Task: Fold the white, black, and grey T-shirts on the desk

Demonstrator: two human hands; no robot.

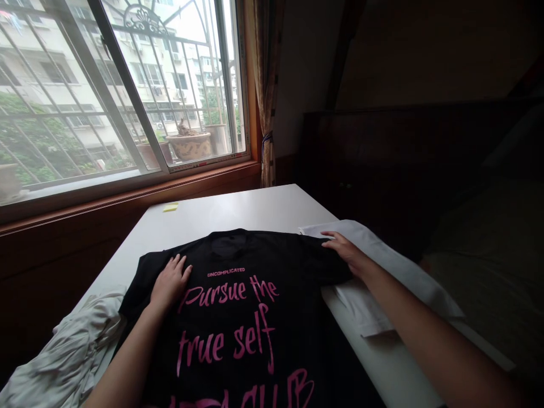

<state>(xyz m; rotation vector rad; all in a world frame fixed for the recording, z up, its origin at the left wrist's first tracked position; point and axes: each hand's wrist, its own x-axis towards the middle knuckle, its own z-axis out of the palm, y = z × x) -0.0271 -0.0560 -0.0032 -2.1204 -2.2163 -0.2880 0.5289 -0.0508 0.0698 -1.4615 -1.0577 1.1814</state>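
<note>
A black T-shirt (255,266) with pink lettering lies spread face up on a white table (272,207), its collar toward the far side. My left hand (170,279) rests flat on the shirt near the left shoulder, fingers apart. On the other side, my right hand (346,252) is at the right sleeve, fingers stretched out and slightly spread over its upper edge. The shirt's lower part runs out of view at the bottom.
Crumpled pale cloth (80,340) lies at the table's left edge. White fabric (399,277) lies at the right, partly beneath the black sleeve. A yellow sticky note (170,207) is at the far left corner, below a barred window.
</note>
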